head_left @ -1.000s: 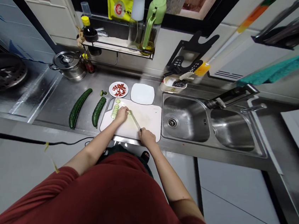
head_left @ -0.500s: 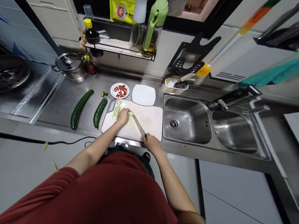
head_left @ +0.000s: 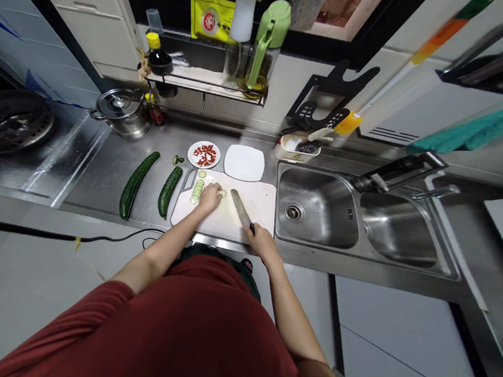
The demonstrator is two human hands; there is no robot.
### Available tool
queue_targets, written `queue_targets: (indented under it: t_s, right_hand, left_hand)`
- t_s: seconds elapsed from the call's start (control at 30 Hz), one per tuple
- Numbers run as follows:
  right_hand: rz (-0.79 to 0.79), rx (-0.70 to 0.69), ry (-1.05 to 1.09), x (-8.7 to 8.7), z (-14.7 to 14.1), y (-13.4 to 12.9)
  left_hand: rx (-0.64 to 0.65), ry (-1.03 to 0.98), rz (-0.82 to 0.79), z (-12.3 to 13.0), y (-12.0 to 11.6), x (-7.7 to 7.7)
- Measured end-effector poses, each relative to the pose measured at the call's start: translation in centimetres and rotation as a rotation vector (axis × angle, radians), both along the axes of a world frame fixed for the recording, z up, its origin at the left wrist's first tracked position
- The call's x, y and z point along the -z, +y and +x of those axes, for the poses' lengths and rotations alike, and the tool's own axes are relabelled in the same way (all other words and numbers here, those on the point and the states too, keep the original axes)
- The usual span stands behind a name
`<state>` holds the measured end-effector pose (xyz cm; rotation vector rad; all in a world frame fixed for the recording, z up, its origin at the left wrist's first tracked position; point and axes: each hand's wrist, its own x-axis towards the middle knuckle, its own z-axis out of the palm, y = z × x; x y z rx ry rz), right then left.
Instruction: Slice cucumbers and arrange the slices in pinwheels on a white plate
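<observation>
My left hand (head_left: 209, 198) rests on the white cutting board (head_left: 239, 223), its fingers closed on pale green cucumber slices (head_left: 222, 193) that show at the fingertips. How many lie under the fingers is hidden. In my right hand (head_left: 261, 241) is the black handle of a kitchen knife (head_left: 241, 209). Its blade points up and left over the board, apart from the slices. A row of several cut cucumber rounds (head_left: 197, 191) lies left of my left hand. Beyond the board's left edge, a shorter cucumber piece (head_left: 169, 192) and a whole cucumber (head_left: 138, 185) lie on the steel counter.
Behind the board are a plate of chopped red pieces (head_left: 213, 162) and a white square plate (head_left: 244, 162). Cucumber ends (head_left: 178, 160) lie nearby. A double sink (head_left: 313, 237) adjoins the right side. A lidded pot (head_left: 130, 122) stands back left, beneath a bottle shelf (head_left: 190, 84).
The knife has moved right, away from the slices at my left fingertips, and its blade now shows its broad side. My left hand stays nearly in place.
</observation>
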<state>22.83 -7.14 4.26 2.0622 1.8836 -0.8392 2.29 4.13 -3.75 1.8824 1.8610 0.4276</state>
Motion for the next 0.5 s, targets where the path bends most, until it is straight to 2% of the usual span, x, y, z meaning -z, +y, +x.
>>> queue_targets:
  t_s: [0.2, 0.37, 0.5]
  right_hand:
    - [-0.011, 0.005, 0.002, 0.37, -0.09, 0.34]
    - [-0.014, -0.006, 0.010, 0.52, -0.05, 0.73]
    - [-0.022, -0.006, 0.007, 0.38, -0.17, 0.96]
  left_hand:
    - [-0.033, -0.062, 0.024, -0.16, 0.29, -0.28]
    - [-0.051, -0.188, 0.030, -0.24, 0.19, -0.29]
    - [-0.123, -0.267, 0.021, -0.45, -0.51, -0.50]
